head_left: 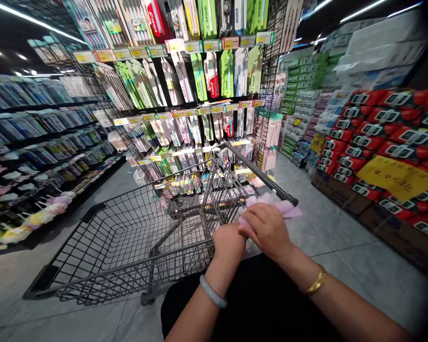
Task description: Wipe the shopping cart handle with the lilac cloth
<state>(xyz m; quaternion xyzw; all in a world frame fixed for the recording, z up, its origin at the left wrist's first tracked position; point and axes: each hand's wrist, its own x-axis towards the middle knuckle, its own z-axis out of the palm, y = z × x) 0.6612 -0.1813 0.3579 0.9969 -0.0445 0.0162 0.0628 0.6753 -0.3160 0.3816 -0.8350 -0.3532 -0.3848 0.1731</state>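
Note:
A pale pink cloth (287, 207) is bunched beside the handle end of a grey wire shopping cart (124, 270). My right hand (267, 227), with a gold bracelet on the wrist, is closed on the cloth. Pressed close beside it is my left hand (230, 241), a pale bangle on its wrist. Its fingers curl out of sight by the cart's near rim, and what they hold is hidden. The dark push handle (258, 172) slants from the cart's back toward my right hand. Part of the cloth lies hidden under my fingers.
Ahead stands a wire rack (207, 107) hung with packaged toothbrushes and price tags. Red packs (385, 137) are stacked on the right beside a yellow price sign (395, 178). Stocked shelves (39, 128) line the left, and grey floor tiles (299, 190) run between.

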